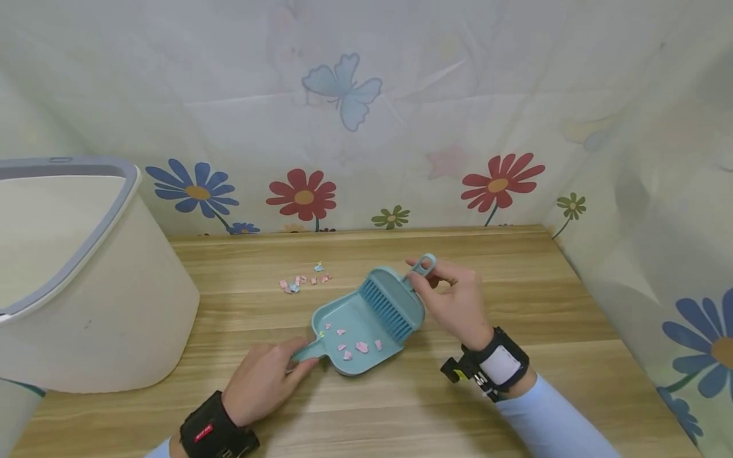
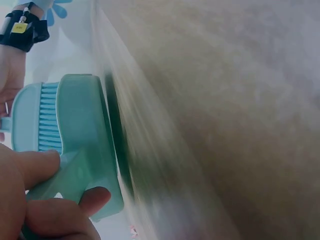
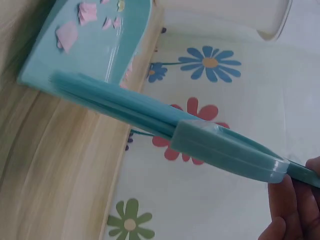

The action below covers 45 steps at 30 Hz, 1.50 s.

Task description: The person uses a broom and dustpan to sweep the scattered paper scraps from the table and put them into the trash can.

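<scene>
My left hand [image 1: 266, 378] grips the short handle of a teal dustpan [image 1: 343, 315] above the wooden table. Several small pink paper scraps [image 1: 362, 347] and a yellowish one lie in the pan. In my right hand [image 1: 455, 299] is a matching teal brush [image 1: 401, 296], pinched by its looped handle. Its bristles [image 3: 115, 102] stand at the pan's open right edge, as the right wrist view also shows. Thumb and fingers of the left hand wrap the handle in the left wrist view. Behind the pan, more pink and blue scraps [image 1: 294, 287] lie on the table.
A large white bin [image 1: 114, 280] with a grey rim stands at the left. The wooden table [image 1: 515, 388] runs back to a flower-printed curtain [image 1: 389, 159], which also closes off the right side.
</scene>
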Available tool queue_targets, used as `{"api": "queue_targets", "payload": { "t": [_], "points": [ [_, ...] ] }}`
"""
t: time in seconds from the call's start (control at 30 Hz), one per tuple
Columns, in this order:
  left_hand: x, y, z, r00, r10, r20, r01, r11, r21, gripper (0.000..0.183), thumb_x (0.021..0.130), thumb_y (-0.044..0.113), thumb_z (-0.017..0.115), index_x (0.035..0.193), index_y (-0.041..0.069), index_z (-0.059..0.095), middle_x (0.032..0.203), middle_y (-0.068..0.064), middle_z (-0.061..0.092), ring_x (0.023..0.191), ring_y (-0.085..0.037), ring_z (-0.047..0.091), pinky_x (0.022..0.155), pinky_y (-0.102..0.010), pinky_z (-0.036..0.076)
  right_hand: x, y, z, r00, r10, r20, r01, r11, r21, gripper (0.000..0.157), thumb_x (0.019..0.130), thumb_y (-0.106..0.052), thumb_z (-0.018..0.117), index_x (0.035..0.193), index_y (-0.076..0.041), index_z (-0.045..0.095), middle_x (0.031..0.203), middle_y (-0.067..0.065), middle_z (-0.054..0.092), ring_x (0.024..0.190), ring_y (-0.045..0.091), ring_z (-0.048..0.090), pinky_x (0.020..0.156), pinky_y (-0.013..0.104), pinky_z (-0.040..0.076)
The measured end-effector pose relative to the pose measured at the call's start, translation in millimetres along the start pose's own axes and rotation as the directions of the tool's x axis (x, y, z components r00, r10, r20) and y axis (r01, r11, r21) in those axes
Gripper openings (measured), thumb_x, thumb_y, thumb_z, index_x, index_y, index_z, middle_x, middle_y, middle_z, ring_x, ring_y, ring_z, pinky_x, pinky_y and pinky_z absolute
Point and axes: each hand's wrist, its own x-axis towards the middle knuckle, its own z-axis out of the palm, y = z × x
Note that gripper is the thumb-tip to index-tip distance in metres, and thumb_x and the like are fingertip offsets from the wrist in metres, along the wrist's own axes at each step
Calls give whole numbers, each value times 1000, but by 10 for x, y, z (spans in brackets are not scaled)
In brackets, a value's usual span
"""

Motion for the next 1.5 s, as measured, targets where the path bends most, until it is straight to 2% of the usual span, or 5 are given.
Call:
{"api": "queue_targets", "payload": {
  "t": [0.27, 0.67, 0.93, 1.17, 1.5],
  "points": [
    [-79, 1, -135, 999, -51, -15, 49, 997, -67, 36, 99, 35, 72, 130, 17, 71, 79, 13, 66, 65, -1, 52, 61, -21, 41, -21, 134, -324, 993, 76, -90, -73, 996, 45, 16, 91, 2, 75, 106, -1, 80, 87, 13, 79, 63, 4, 62, 61, 17, 48],
    [-330, -119, -585, 981, -25, -193, 6, 996, -94, 25, 100, 27, 71, 121, 14, 71, 80, 9, 68, 66, -2, 50, 59, -21, 42, -263, 403, -796, 946, 274, -173, -261, 961, 95, 9, 93, 2, 74, 98, 7, 78, 100, -21, 76, 66, 11, 73, 62, 20, 58],
    [-500, -186, -1093, 888, 119, -443, -89, 992, 88, 28, 93, 15, 78, 119, 7, 71, 76, 6, 64, 61, 2, 42, 53, -19, 36, -549, 595, -1029, 874, 430, -226, -406, 902, 147, 16, 91, 4, 74, 103, 16, 74, 98, -11, 79, 63, 8, 72, 62, 20, 58],
    [-655, -164, -1591, 762, 196, -617, -76, 973, 216, 24, 94, 21, 77, 111, 6, 73, 70, 3, 57, 59, 5, 34, 51, -18, 28, -730, 725, -1197, 791, 538, -291, -518, 842, 150, 24, 92, 2, 75, 112, 16, 72, 96, -14, 78, 63, 7, 72, 62, 19, 57],
    [-802, -249, -1993, 655, 134, -744, -157, 987, 39, 26, 99, 7, 69, 116, -13, 69, 73, 18, 41, 53, 11, 31, 46, -13, 23, -797, 797, -1229, 783, 547, -296, -541, 834, 111, 22, 92, 2, 74, 111, 13, 73, 97, -15, 77, 63, 7, 72, 62, 20, 58]
  ]
}}
